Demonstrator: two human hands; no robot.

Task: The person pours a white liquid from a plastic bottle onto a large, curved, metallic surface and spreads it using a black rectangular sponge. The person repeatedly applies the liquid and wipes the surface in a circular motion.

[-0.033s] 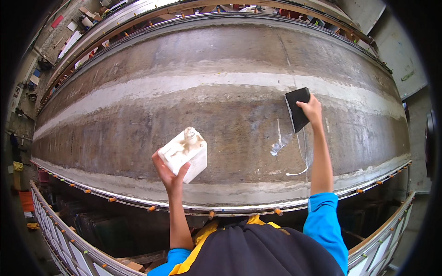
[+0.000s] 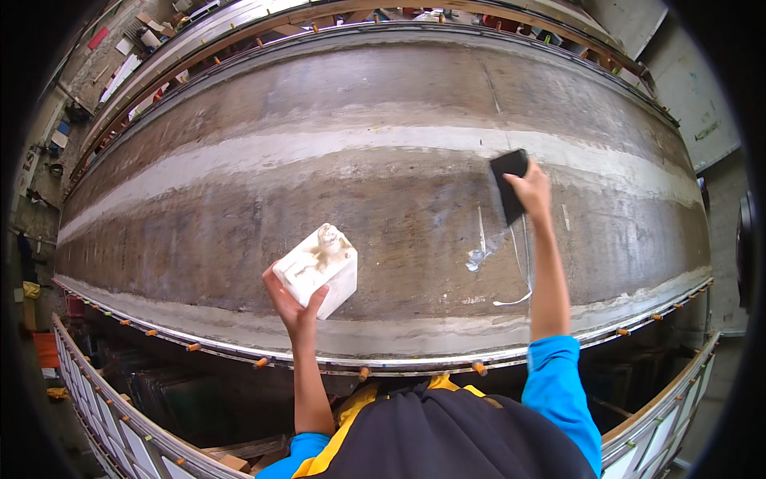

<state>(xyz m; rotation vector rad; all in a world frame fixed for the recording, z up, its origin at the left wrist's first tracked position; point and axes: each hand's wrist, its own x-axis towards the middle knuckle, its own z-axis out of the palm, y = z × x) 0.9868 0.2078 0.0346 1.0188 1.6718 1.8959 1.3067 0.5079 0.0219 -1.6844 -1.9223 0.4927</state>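
My left hand point(image 2: 297, 305) grips a white blocky plastic container point(image 2: 339, 283), tilted above the near part of a long table. Cream-coloured paste smears its top, with a lump at the far corner. Farther out to the right, my right hand point(image 2: 530, 190) is closed on a flat black rectangular spreader point(image 2: 507, 180), thumb on its upper face. The spreader is over the brown surface, at the edge of a pale band point(image 2: 447, 137); whether it touches cannot be made out. A thin line of white paste point(image 2: 523, 299) runs below it, beside a whitish smear point(image 2: 477, 257).
The wide stained table point(image 2: 399, 215) has a light rim with several orange pegs point(image 2: 261, 363) along its near edge. White-panelled frames point(image 2: 152, 447) flank me on both sides. Beyond the far rail point(image 2: 383, 6) lies clutter. A grey wall point(image 2: 698, 104) stands at the right.
My right hand and the black spreader have shifted slightly left. The container in my left hand has hardly moved.
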